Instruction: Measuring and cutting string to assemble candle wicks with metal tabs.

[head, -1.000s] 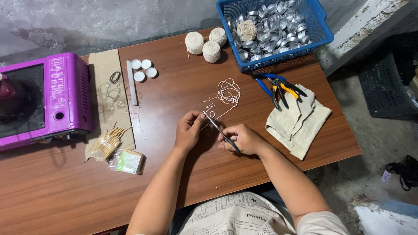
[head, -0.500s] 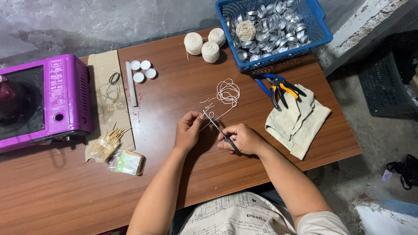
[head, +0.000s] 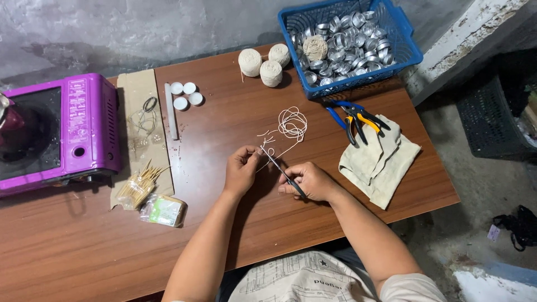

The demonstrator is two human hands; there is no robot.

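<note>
My left hand (head: 241, 169) pinches a thin white string (head: 292, 124) near its end, over the brown table (head: 224, 117). The string runs back to a loose coil further up the table. My right hand (head: 310, 182) grips small scissors (head: 278, 166), whose blades point up-left and meet the string at my left fingertips. A few short cut string pieces (head: 265, 134) lie just beyond the hands.
A blue basket (head: 403, 42) of metal cups stands at the back right, three string balls (head: 263, 62) beside it. Pliers (head: 361, 120) rest on a beige cloth (head: 380, 165). A purple stove (head: 56, 134), white discs (head: 185, 95), wooden sticks (head: 140, 187) and a small packet (head: 165, 211) lie at left.
Both hands stay almost in place; the scissors and the pinched string shift only slightly.
</note>
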